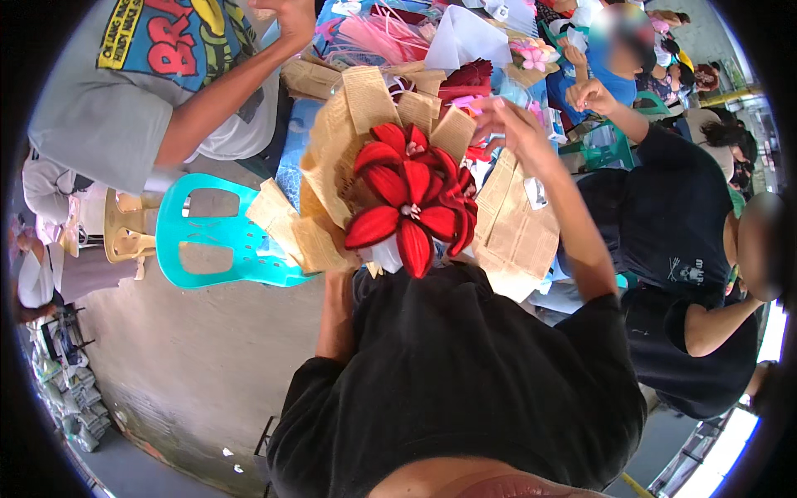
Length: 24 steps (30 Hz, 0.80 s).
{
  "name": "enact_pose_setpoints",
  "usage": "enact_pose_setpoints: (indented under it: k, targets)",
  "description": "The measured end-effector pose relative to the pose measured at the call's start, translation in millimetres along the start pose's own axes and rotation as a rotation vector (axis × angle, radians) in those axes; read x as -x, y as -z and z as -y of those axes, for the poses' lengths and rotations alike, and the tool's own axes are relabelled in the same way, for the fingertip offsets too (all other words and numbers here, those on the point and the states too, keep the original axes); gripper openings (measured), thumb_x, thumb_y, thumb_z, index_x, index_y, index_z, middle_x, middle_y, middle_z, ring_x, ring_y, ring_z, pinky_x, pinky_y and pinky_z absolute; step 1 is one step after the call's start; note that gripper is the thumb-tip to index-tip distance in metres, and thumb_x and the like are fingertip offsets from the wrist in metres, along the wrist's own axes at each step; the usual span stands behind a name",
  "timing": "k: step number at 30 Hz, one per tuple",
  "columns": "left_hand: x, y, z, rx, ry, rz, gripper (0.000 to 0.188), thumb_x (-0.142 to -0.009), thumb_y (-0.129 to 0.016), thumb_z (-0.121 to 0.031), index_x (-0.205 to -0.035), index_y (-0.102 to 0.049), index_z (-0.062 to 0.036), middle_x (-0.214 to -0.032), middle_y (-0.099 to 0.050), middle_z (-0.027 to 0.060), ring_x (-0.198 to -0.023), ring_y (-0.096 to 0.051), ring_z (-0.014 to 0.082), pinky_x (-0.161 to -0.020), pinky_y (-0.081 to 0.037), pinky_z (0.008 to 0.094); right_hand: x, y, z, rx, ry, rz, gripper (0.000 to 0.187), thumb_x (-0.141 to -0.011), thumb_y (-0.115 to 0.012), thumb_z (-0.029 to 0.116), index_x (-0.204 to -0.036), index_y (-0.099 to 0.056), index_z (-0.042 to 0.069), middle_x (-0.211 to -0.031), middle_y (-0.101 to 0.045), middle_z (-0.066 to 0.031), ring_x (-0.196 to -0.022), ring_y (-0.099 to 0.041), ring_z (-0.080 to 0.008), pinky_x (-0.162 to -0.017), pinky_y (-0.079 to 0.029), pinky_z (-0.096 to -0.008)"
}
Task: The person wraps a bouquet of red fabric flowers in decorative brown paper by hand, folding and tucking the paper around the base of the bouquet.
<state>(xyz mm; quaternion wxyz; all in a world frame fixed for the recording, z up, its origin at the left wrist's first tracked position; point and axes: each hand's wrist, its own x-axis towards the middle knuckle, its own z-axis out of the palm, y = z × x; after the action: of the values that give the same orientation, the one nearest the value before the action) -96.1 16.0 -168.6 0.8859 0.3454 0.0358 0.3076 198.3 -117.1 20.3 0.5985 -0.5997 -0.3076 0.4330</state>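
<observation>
A bouquet of red fabric flowers (413,209) stands out in front of my chest, its petals facing up toward me. Tan newsprint wrapping paper (332,162) fans around the flowers, with some white material under them. My left forearm (334,311) runs up behind the bouquet's lower left side; the hand and its fingers are hidden there. At the upper right edge of the wrapping is my right hand (510,129), its fingers apart and slightly bent, gripping nothing. More printed newsprint sheets (519,224) lie below my right forearm.
The blue-covered table (292,158) carries pink strands (378,37), a white sheet (471,40) and a pink flower (535,56). A teal plastic chair (199,278) stands at left. A person in grey (91,124) is at the left, people in black (677,207) at the right.
</observation>
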Motion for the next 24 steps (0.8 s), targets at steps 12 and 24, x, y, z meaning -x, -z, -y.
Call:
enact_pose_setpoints:
  k: [12,24]
  targets:
    - [-15.7,-11.3,3.3,0.131,0.188,-0.191,0.078,-0.051,-0.069,0.004,-0.123,-0.041,-0.0046,-0.116,-0.052,0.01,-0.107,-0.051,0.0279,-0.091,-0.041,0.0392,67.6,-108.1,-96.8,0.036,-0.055,-0.2,0.029,-0.079,-0.061,0.006,-0.106,-0.051,0.003,-0.091,-0.056,0.0006,-0.084,-0.051,-0.0078,-0.074,-0.041,-0.0244]
    - [-21.7,-12.7,-6.8,-0.029,0.177,-0.146,0.096,-0.041,-0.075,0.003,-0.128,-0.037,-0.0099,-0.123,-0.048,0.0095,-0.115,-0.045,0.0292,-0.095,-0.039,0.0445,63.5,-102.4,-114.0,0.129,0.218,-0.277,0.032,-0.073,-0.068,0.011,-0.101,-0.056,0.003,-0.094,-0.06,-0.007,-0.088,-0.055,-0.0138,-0.078,-0.042,-0.029]
